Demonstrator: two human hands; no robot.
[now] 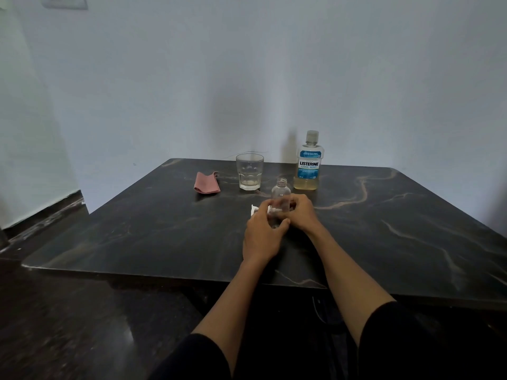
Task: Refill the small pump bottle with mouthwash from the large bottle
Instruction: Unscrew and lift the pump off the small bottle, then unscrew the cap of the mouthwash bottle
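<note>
The large bottle (309, 163), standing right of centre in the frame, wears a blue and white label that reads "LISTERINE" in bold dark capitals and "COOL MINT" just beneath; the smaller lines on the label are too fine to read.

We see the white plastic pump head (257, 210) mostly hidden behind the left hand (262, 237); small label print on the large clear mouthwash bottle (309, 163) stays unreadable.

Dim, soft light; wide-angle edge distortion.
</note>
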